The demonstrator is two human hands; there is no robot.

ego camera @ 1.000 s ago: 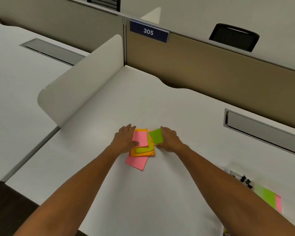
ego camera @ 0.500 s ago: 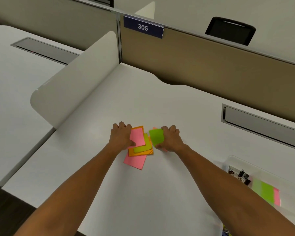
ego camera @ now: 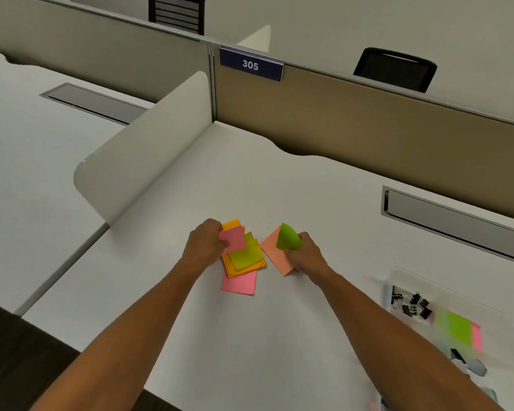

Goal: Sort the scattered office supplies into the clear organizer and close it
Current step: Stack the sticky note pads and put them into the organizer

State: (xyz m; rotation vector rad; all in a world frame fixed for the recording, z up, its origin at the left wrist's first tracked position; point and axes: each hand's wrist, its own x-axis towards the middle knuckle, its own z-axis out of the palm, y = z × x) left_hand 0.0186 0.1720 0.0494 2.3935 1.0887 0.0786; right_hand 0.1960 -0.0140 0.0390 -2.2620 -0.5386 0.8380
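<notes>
A loose pile of sticky notes (ego camera: 243,259) lies on the white desk: orange, green and pink sheets overlapping. My left hand (ego camera: 204,247) rests on the pile's left side and pinches a small pink note (ego camera: 234,238). My right hand (ego camera: 306,253) holds a curled green note (ego camera: 288,237) lifted off the desk, with a salmon note (ego camera: 275,253) flat under it. The clear organizer (ego camera: 404,277) sits open at the right, with black binder clips (ego camera: 410,301) and green and pink notes (ego camera: 457,327) in it.
A white curved divider (ego camera: 143,152) stands at the left of the desk. A tan partition with a "305" sign (ego camera: 250,65) runs along the back. A grey cable slot (ego camera: 454,221) is set into the desk at the right.
My right hand has pulled away to the right with the green note, curling it up and uncovering the salmon note. My left hand now pinches the small pink note.
</notes>
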